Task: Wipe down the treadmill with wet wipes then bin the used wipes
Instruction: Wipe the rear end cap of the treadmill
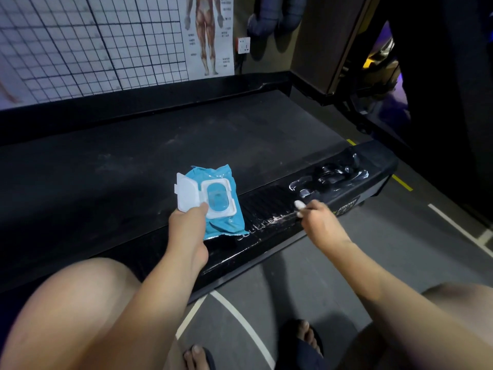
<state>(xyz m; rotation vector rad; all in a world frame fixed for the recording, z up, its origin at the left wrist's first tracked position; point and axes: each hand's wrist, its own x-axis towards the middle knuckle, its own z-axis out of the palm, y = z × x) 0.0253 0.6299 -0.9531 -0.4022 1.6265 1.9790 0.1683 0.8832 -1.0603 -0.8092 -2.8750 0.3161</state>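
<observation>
The treadmill belt (120,169) runs left to right across the middle, with the far side rail (133,113) behind it and the near side rail (266,236) before it. The wipes pack (218,198) sits over the seam between belt and near side rail, and the left hand (186,222) holds its near-left edge. To its right, the right hand (320,220) is over the near side rail and pinches a wipe (300,206) at its fingertips. Behind the far side rail is the wall, with 1 grid chart (80,44) on the left, an anatomy poster (210,36) to its right and a socket (243,45) further right. The floor (320,289) lies before the near side rail.
</observation>
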